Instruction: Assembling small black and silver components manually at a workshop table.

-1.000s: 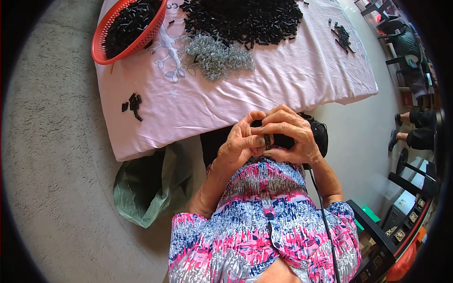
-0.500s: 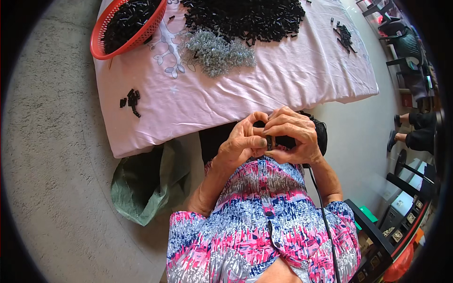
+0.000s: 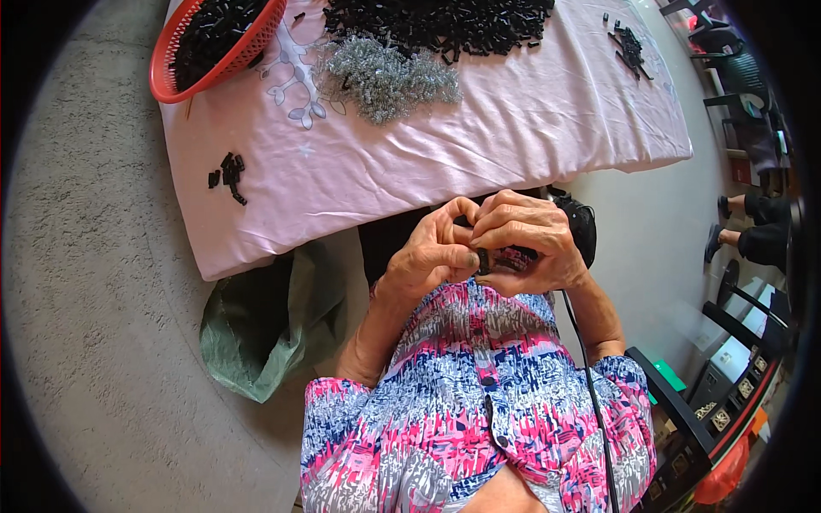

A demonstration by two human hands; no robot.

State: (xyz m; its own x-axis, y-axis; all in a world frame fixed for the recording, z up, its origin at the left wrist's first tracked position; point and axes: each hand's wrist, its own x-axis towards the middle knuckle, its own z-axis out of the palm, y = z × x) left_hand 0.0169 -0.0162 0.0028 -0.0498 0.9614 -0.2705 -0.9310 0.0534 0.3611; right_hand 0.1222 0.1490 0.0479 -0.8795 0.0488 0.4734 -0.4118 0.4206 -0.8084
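Just off the near edge of the pink cloth, my left hand [image 3: 430,250] and my right hand [image 3: 530,244] meet with fingertips together. Between my thumbs and fingers is a small black piece [image 3: 483,260], pinched by both hands and largely covered. On the cloth beyond lies a heap of small silvery coils, like tiny springs [image 3: 389,81]. A broad heap of short black pieces [image 3: 445,26] spreads behind it. Smaller groups of black pieces lie near the left edge [image 3: 229,175] and at the far right [image 3: 630,53].
A red plastic basket [image 3: 159,79] of black pieces stands at the table's far left. The pink cloth [image 3: 359,162] covers the tabletop. Below its near left side sits a green woven sack [image 3: 244,363]. Dark furniture [image 3: 676,419] and another person's legs [image 3: 761,231] appear at right.
The view has shifted slightly, so the table sits a little higher and further left. My hands keep their pinch on the black piece, with only slight finger movement.
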